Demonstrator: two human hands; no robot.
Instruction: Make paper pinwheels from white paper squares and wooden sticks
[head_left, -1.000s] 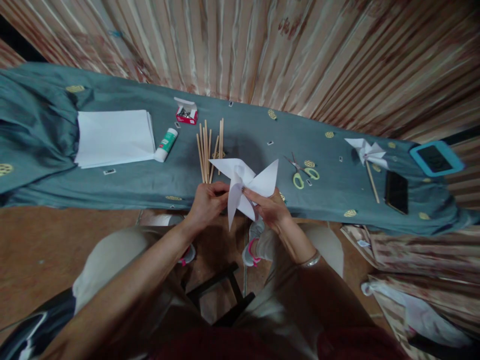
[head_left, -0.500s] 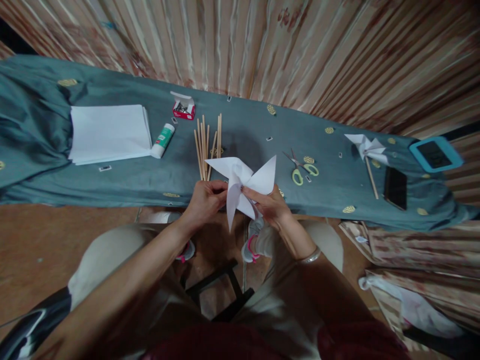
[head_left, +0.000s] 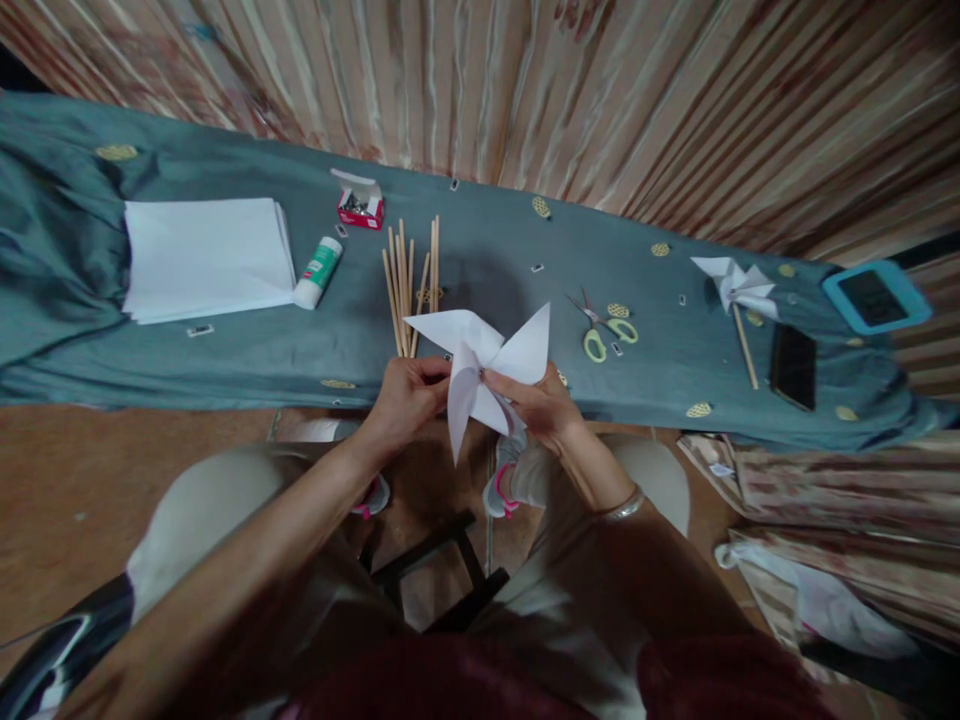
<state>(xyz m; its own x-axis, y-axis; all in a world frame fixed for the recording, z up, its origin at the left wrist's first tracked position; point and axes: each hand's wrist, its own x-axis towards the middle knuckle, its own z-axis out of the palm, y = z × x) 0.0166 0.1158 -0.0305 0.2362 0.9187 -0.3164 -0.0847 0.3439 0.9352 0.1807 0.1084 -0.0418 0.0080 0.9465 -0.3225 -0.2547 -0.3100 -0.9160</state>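
A white folded paper pinwheel [head_left: 480, 365] is held in front of me, above the near edge of the cloth-covered table [head_left: 225, 350]. My left hand [head_left: 405, 398] grips it from the left, fingers curled behind its centre. My right hand [head_left: 536, 405] pinches its middle from the right, thumb on the front. A bundle of thin wooden sticks [head_left: 409, 285] lies on the cloth just beyond the pinwheel.
On the teal cloth lie a stack of white paper [head_left: 206, 258], a glue stick [head_left: 316, 272], a small red box of pins [head_left: 358, 200], green-handled scissors [head_left: 604, 335], a finished pinwheel on a stick [head_left: 736, 292], a black phone [head_left: 793, 365] and a blue-cased device [head_left: 874, 298]. A striped curtain hangs behind.
The hands and pinwheel keep their grip and shape. The view has tilted slightly, so the table items sit a little higher and further left in the picture.
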